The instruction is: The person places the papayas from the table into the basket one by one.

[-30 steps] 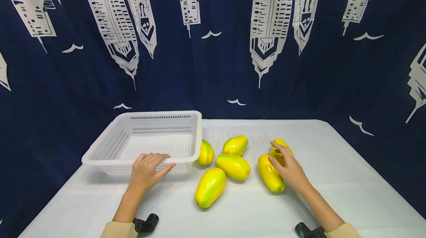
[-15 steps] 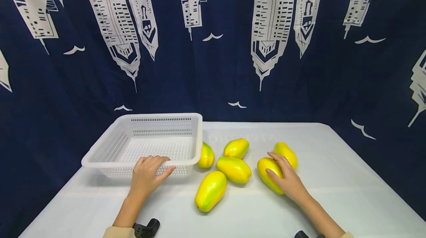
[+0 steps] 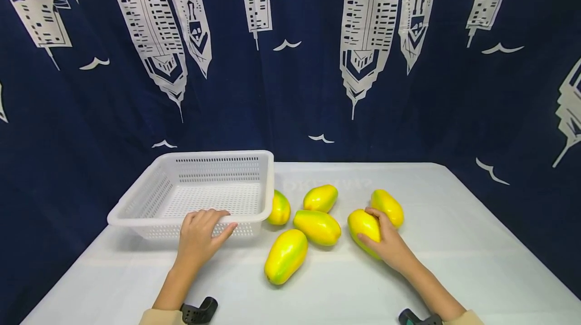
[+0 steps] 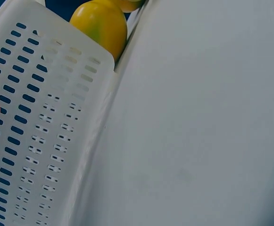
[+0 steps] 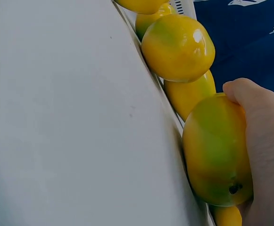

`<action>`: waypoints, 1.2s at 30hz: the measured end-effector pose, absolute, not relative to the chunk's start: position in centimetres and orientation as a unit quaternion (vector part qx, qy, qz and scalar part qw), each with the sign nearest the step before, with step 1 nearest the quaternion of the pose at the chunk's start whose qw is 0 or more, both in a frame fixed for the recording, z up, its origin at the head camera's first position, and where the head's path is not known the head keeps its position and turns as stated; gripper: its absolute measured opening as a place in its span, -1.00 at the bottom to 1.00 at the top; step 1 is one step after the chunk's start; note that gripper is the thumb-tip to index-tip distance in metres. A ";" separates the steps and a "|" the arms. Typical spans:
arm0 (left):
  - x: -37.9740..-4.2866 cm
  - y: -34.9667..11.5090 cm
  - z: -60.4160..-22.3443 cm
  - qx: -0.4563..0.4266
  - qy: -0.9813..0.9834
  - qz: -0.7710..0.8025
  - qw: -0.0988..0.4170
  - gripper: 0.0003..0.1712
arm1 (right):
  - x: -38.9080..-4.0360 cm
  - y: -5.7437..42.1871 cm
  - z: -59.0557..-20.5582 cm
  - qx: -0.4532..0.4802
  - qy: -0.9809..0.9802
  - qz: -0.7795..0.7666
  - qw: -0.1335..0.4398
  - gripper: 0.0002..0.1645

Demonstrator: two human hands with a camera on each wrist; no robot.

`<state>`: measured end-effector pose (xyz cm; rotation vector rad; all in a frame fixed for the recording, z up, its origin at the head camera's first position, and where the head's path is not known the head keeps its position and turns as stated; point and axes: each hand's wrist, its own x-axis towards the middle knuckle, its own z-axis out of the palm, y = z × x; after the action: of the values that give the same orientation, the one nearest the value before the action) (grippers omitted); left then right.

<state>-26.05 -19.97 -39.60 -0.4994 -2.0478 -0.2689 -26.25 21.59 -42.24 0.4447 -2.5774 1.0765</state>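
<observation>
My left hand [image 3: 199,236] holds the near rim of a white plastic basket [image 3: 268,183], fingers over the edge and thumb on the outside. In the left wrist view the basket's slotted wall [image 4: 37,122] fills the left side, with only a bit of that hand showing. On the right, my right hand [image 3: 390,244] grips a yellow-green papaya [image 3: 363,226], its thumb on the near side and fingers over the far side. The right wrist view shows this papaya [image 5: 217,150] end-on against the palm. Just behind it lies another papaya [image 3: 388,207].
Between the hands lie more papayas: one in front [image 3: 286,257], one in the middle [image 3: 317,227], one farther back [image 3: 321,198]. Another papaya [image 3: 279,208] sits partly hidden by the basket's right side. A dark blue printed cloth [image 3: 290,88] hangs behind the white table [image 3: 454,244].
My right hand has come down from above the two right-hand papayas, moved slightly left and closed around the nearer one. My left hand stays on the basket rim.
</observation>
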 end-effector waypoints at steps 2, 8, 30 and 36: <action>-25.9 -20.0 -39.7 -0.202 -0.848 -0.113 0.478 -0.49 | -26.3 21.6 -42.3 0.155 -0.897 0.383 0.156 -0.24; -25.5 -20.1 -40.0 -0.182 -0.868 -0.122 0.446 -0.59 | -26.2 21.5 -42.5 0.161 -0.910 0.344 0.165 -0.27; -25.1 -19.9 -39.9 -0.171 -0.874 -0.135 0.434 -0.63 | -26.4 21.4 -41.7 0.156 -0.949 0.208 0.179 -0.17; -25.4 -19.8 -39.8 -0.178 -0.874 -0.127 0.434 -0.62 | -26.0 21.5 -41.9 0.141 -0.933 0.267 0.197 -0.17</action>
<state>-25.38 -19.83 -39.84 -0.4425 -2.1771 -0.3174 -25.98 21.51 -41.94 0.3956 -2.6110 0.7464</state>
